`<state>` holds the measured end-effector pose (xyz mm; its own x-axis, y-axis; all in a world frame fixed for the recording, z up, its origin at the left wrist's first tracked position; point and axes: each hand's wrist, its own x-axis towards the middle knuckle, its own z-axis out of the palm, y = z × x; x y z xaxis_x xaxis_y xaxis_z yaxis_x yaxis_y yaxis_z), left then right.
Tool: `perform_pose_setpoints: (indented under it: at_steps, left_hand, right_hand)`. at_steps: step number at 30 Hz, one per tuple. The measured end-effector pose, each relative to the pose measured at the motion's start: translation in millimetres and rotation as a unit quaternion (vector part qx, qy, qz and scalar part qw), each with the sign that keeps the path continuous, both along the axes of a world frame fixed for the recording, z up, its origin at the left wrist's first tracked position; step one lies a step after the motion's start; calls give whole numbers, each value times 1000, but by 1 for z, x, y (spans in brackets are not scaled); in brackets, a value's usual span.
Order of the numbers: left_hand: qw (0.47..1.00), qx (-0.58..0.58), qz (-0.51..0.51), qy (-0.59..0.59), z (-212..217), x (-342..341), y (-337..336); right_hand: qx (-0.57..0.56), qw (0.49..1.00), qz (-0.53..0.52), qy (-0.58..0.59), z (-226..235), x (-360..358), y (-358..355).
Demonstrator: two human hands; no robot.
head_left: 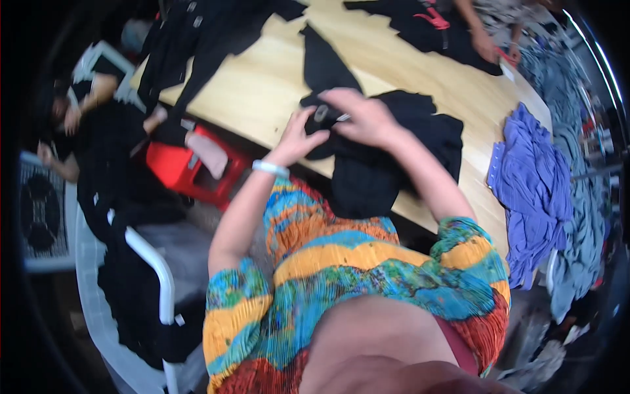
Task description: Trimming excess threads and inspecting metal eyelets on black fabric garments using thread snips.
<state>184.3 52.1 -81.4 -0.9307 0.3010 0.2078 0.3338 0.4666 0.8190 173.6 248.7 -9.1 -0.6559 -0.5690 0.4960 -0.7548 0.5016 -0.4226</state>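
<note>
My left hand (298,134) and right hand (364,118) meet on the black garment (387,157) at the worktop (262,85) edge — fingers clamped on its cloth, a small grey tag (321,113) between them.

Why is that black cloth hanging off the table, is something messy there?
Yes. The black garment under the left hand and right hand droops over the wooden table edge, and the purple cloth pile also spills off the side. Nothing looks torn.

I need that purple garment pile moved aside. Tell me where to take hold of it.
Grip the purple garment pile at its upper end on the wooden table, coming from the table side. That part lies bunched and supported; the lower part droops over the table's edge, so pulling there would likely drag it off.
</note>
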Motion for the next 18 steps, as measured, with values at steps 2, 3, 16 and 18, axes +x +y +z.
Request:
perform_pose_setpoints:
  at_steps: [2, 3, 16, 18]
  left_hand:
    - [999, -38, -3, 28, -2, 5, 6]
    - [996, -63, 31, 53, -13, 7, 11]
    - [963, 66, 158, 210, 30, -10, 58]
    - [966, 40, 167, 191, 21, -15, 45]
  right_hand:
    - [51, 997, -14, -51, -17, -16, -16]
    - [108, 989, -48, -84, -22, -25, -17]
    - [-163, 976, -145, -10, 135, 24, 76]
    - [-237, 953, -189, -14, 137, 19, 109]
